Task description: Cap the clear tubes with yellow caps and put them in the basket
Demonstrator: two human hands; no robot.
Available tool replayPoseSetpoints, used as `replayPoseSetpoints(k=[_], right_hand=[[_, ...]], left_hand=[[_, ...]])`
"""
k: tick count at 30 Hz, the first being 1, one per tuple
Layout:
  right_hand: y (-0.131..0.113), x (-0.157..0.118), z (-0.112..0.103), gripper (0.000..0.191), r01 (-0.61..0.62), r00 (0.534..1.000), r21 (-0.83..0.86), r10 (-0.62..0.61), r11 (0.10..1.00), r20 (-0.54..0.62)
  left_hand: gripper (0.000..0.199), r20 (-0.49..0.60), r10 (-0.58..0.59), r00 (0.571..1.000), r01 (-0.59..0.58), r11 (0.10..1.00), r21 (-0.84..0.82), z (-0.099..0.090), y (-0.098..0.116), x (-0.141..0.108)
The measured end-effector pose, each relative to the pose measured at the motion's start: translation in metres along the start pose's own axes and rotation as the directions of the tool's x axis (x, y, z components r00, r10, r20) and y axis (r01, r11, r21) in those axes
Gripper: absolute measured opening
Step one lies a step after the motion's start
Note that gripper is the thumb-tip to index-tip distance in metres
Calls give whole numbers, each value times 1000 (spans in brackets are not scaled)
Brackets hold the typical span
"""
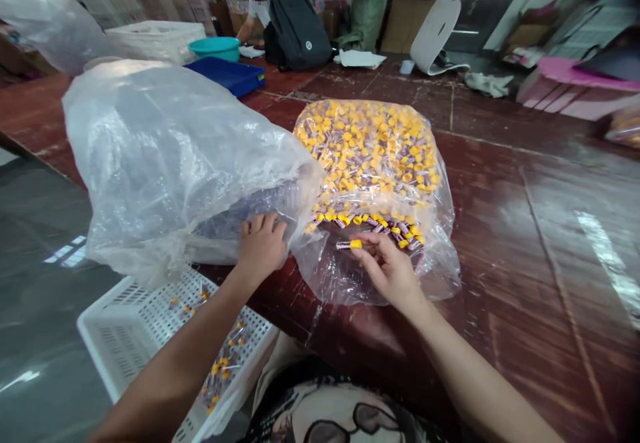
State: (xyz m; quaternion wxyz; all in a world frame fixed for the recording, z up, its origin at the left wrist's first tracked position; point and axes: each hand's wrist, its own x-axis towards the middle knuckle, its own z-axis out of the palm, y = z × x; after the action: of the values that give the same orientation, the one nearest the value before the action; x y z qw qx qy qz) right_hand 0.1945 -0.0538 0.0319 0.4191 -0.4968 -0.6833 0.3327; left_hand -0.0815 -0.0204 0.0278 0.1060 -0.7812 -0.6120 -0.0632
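Yellow-capped tube [349, 245]: held roughly level over the loose film at the mouth of the filled bag [333, 284], cap toward the right, purple-and-white body pointing left.

Right hand [390, 271]: pinching the tube at its capped end, between thumb and fingertips.

Left hand [261, 248]: lying palm down at the mouth of the big cloudy bag [170, 143], fingers slightly parted and bent; fingertips partly lost against the film, so cannot tell if gripping anything.

Filled bag: resting on the dark red bench [500, 230], densely packed with similar tubes; more loose tubes [395, 231] strewn along its near side, close to the right hand.

Big cloudy bag: bulging, sprawled just left of the filled bag; contents too unclear to name.

White basket [111, 350]: at lower left, beside the bench's near edge, under the left forearm; holding scattered yellow-topped pieces [220, 366], too small to make out fully.

Far side of bench: blue tray [227, 75], turquoise basin [215, 48], dark backpack [300, 36].

Done, by judgement: a great many tubes capped and gathered in the filled bag; held tube apparently complete, cap in place.

Left, by judgement: held tube not yet released; well under way, probably, but remaining amount impossible to count.
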Motion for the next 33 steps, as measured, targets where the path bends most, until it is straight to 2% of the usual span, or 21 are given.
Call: replayPoseSetpoints(k=[3, 6, 8, 10, 13, 15, 19, 21, 23, 26, 29, 32, 33], right_hand=[[-3, 2, 4, 27, 0, 999, -29, 1, 1000, 39], [0, 1, 5, 28, -23, 999, -32, 24, 999, 44], [3, -1, 6, 30, -39, 999, 13, 39, 999, 23], [2, -1, 8, 32, -50, 999, 98, 49, 994, 7], [-5, 3, 13, 29, -30, 999, 217, 35, 976, -17], [-12, 7, 16, 26, 5, 999, 250, 5, 968, -36], [-21, 10, 21, 26, 61, 997, 162, -66, 985, 28], [-23, 7, 23, 28, 87, 991, 78, -94, 993, 91], [-23, -1, 28, 33, 130, 982, 30, -133, 991, 136], [-25, -16, 37, 44, 149, 975, 18, -150, 989, 165], [-28, -26, 43, 48, 124, 963, 9, -122, 992, 239], [-26, -22, 37, 46, 167, 902, -58, -129, 984, 412], [-23, -17, 32, 45, 178, 895, -103, -118, 979, 430]], left_hand=[[25, 139, 70, 988, -71, 998, -1, 6, -8, 6], [22, 238, 243, 940, -229, 970, -82, 9, -28, 19], [17, 256, 345, 903, -324, 938, -123, 6, -40, 28], [13, 213, 375, 902, -354, 926, -128, -2, -44, 33], [24, 1, 317, 948, -311, 932, -188, -17, -31, 27], [28, -110, 273, 956, -294, 896, -334, -25, -11, 16], [31, -101, 190, 977, -207, 698, -686, -30, 34, -11], [30, -92, 137, 986, -157, 606, -780, -30, 50, -21], [29, -76, 81, 994, -108, 561, -821, -29, 59, -28], [28, -71, -15, 997, -51, 558, -828, -26, 66, -35], [29, -59, -48, 997, -17, 613, -790, -23, 68, -44], [35, -47, -58, 997, 6, 687, -727, -15, 62, -70], [41, -74, -72, 995, -1, 712, -702, -10, 58, -85]])
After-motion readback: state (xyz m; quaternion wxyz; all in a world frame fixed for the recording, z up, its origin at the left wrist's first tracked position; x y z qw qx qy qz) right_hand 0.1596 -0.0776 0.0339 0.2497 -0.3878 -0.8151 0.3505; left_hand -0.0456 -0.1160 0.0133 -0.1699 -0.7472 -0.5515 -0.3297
